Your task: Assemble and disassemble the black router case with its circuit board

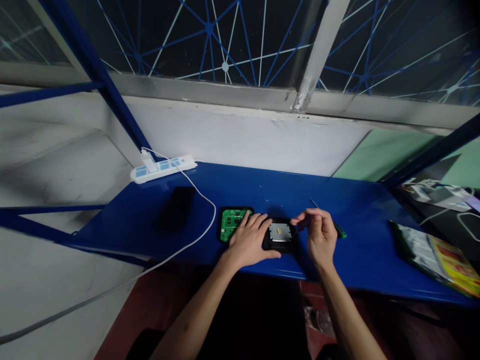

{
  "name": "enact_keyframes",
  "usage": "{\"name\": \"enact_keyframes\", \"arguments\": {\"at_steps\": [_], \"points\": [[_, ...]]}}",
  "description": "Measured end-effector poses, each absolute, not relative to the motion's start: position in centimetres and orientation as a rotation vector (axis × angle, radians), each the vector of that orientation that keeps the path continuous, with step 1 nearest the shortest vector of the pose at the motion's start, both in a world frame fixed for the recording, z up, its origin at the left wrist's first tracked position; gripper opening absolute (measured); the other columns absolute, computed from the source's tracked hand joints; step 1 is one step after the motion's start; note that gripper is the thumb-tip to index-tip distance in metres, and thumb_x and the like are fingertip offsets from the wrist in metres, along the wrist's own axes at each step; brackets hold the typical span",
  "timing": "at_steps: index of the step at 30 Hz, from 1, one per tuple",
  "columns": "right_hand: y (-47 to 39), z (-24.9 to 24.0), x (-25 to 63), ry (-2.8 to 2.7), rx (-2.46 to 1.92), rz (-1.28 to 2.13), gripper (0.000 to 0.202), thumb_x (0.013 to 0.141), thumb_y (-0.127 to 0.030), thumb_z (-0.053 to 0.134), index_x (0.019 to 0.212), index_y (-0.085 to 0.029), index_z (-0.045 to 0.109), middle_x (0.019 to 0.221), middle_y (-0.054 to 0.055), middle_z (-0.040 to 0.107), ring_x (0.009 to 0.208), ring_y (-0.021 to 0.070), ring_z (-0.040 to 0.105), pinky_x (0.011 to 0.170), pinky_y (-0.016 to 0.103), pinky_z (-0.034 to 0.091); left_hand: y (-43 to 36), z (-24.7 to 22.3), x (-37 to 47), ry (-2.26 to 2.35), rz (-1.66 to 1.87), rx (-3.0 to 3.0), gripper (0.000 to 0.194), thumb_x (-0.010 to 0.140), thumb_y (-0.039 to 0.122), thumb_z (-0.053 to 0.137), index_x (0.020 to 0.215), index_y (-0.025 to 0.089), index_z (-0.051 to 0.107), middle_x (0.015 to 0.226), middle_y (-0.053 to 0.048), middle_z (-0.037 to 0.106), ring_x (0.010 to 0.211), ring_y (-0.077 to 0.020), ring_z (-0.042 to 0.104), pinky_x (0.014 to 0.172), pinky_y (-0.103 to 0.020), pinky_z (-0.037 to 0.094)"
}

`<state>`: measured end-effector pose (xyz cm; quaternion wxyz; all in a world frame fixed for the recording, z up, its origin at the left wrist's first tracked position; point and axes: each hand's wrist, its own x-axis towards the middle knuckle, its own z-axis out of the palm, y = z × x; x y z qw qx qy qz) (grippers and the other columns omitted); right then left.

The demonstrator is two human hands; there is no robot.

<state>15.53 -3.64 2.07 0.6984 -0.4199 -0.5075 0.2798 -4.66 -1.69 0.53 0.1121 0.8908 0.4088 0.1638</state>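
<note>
My left hand [249,239] lies with its fingers spread, between a green circuit board [229,225] in a black tray-like case and a second black case [277,246]. Its fingertips touch the board's right side, and its thumb rests along the second case's near edge. Inside that second case sits a silver metal plate [276,233] with a small yellowish patch. At the case's right side my right hand [318,231] is closed in a pinch; whatever its fingertips hold is too small to make out. A thin tool [342,231] with a green-and-black handle lies partly hidden behind this hand.
A white power strip [165,169] with a plugged-in charger stands at the table's back left. Its white cable [210,200] loops across the blue table [240,180]. A dark flat object [176,207] lies left. A colourful plastic packet [438,257] lies right.
</note>
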Motion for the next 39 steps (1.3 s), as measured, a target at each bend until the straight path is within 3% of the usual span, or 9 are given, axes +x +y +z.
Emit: {"name": "enact_keyframes", "arguments": {"at_steps": [4,7,10,18,21,24,28,35,39], "points": [[-4.0,2.5,15.2,-1.160,-0.858,0.580,0.020,0.095,-0.043,0.060,0.096,-0.024,0.065,0.089,0.001,0.064,0.068,0.0149,0.070,0.058,0.029,0.053,-1.7,0.6,-4.6,1.188,0.466,2.620,0.092,0.078,0.081,0.059,0.145,0.019,0.044,0.154,-0.012,0.045,0.145,-0.0330,0.036,0.124,-0.055,0.016],[-4.1,3.2,15.2,-1.214,-0.903,0.531,0.009,0.088,-0.030,0.072,0.088,-0.023,0.067,0.086,-0.001,0.059,0.065,0.0134,0.068,0.055,0.028,0.053,-1.6,0.7,-4.5,1.195,0.463,2.618,0.092,0.077,0.080,0.060,0.144,0.019,0.044,0.153,-0.012,0.046,0.144,-0.0333,0.036,0.124,-0.055,0.016],[-4.0,3.4,15.3,-1.281,-1.002,0.522,0.005,0.093,-0.025,0.064,0.095,-0.024,0.069,0.082,-0.001,0.062,0.067,0.0143,0.070,0.058,0.028,0.053,-1.7,0.7,-4.5,1.208,0.461,2.618,0.092,0.077,0.079,0.062,0.144,0.019,0.044,0.153,-0.012,0.046,0.144,-0.0328,0.037,0.124,-0.055,0.015],[-3.6,2.2,14.5,-1.170,-0.960,0.612,0.019,0.103,-0.038,0.046,0.106,-0.025,0.060,0.076,-0.002,0.067,0.067,0.0146,0.070,0.061,0.029,0.053,-1.8,0.4,-4.5,1.207,0.498,2.625,0.093,0.076,0.080,0.063,0.144,0.019,0.044,0.152,-0.012,0.047,0.144,-0.0319,0.037,0.125,-0.053,0.015],[-3.3,2.4,14.6,-1.114,-0.914,0.603,0.018,0.098,-0.042,0.056,0.098,-0.025,0.059,0.078,-0.003,0.063,0.064,0.0137,0.069,0.055,0.026,0.051,-1.7,0.3,-4.6,1.201,0.500,2.621,0.094,0.076,0.081,0.061,0.145,0.019,0.043,0.153,-0.012,0.046,0.145,-0.0323,0.035,0.125,-0.053,0.014],[-3.2,2.7,15.3,-1.113,-0.947,0.534,0.016,0.088,-0.034,0.071,0.089,-0.022,0.061,0.079,-0.003,0.061,0.061,0.0134,0.068,0.049,0.025,0.051,-1.7,0.4,-4.6,1.186,0.489,2.614,0.094,0.077,0.081,0.060,0.145,0.020,0.042,0.153,-0.012,0.046,0.145,-0.0322,0.035,0.125,-0.053,0.014],[-3.2,2.9,16.1,-1.151,-1.064,0.515,0.009,0.089,-0.028,0.069,0.092,-0.020,0.065,0.074,-0.001,0.068,0.062,0.0153,0.071,0.056,0.028,0.056,-1.7,0.5,-4.6,1.193,0.479,2.609,0.094,0.078,0.082,0.058,0.145,0.018,0.043,0.153,-0.013,0.046,0.145,-0.0324,0.036,0.125,-0.052,0.013],[-3.7,3.3,16.2,-1.174,-1.019,0.597,0.016,0.100,-0.034,0.052,0.106,-0.022,0.061,0.104,0.007,0.075,0.078,0.0183,0.076,0.065,0.033,0.060,-1.7,0.5,-4.6,1.198,0.472,2.614,0.093,0.077,0.081,0.059,0.144,0.019,0.043,0.154,-0.013,0.045,0.145,-0.0324,0.035,0.125,-0.053,0.014],[-3.8,3.4,16.3,-1.181,-1.037,0.561,0.012,0.095,-0.034,0.061,0.096,-0.022,0.066,0.103,0.006,0.070,0.073,0.0174,0.074,0.059,0.031,0.059,-1.7,0.8,-4.7,1.192,0.458,2.609,0.091,0.079,0.080,0.059,0.144,0.019,0.044,0.153,-0.013,0.045,0.145,-0.0326,0.035,0.125,-0.054,0.013]]}}
